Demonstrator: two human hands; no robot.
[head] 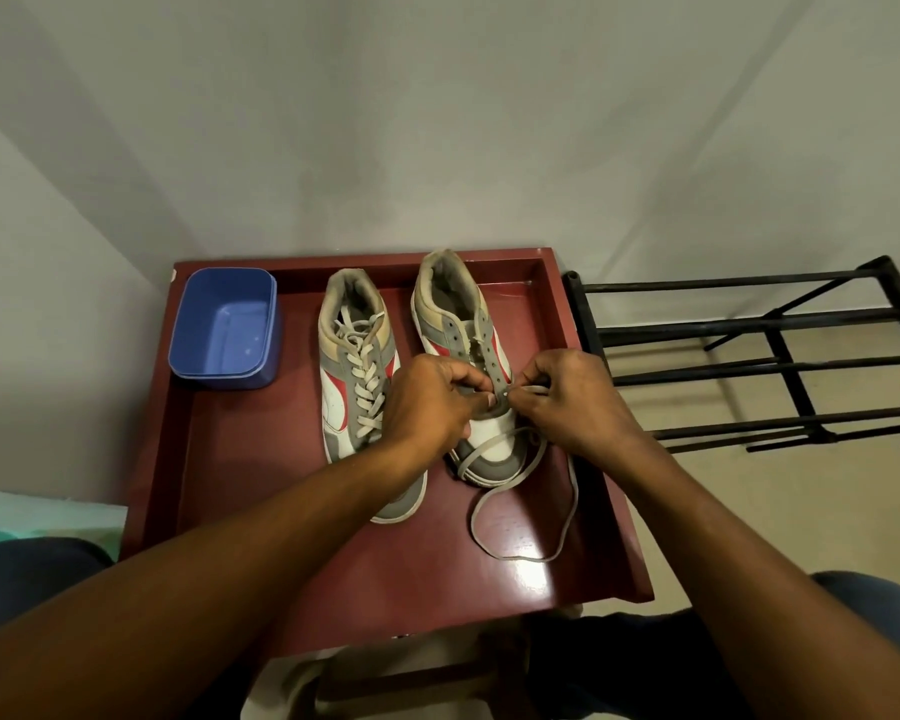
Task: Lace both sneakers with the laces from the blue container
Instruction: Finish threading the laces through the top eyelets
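both hands meet over the lower eyelets of the unlaced sneaker (463, 324), a grey, white and red low-top with its toe toward the person. the left hand (430, 402) has its fingers curled, with thumb and forefinger tips pinched on the sneaker's eyelet flap. whether they also catch lace there cannot be told. the right hand (572, 402) faces it, fingers curled, thumb and forefinger nipping a short stretch of the grey shoelace (520, 511) just beside the left fingertips, almost touching them.

below both sets of fingertips the shoelace crosses the white toe. past the toe it trails onto the dark red tray table (230, 485) in one long slack loop that lies under the right wrist. the upper eyelets, beyond the fingertips, are bare.

the laced sneaker (354, 376) lies just outside the left hand's knuckles, parallel to the other shoe, its pale lace criss-crossed all the way up. the left forearm covers part of its toe. a curved red stripe runs along its side, and any lettering or logo on either shoe is too small to read.

the blue container (224, 330) sits well beyond the left hand, at the tray's far corner, with only its blue floor showing inside.

a black metal rack (780, 356) stands off the table beyond the right hand.
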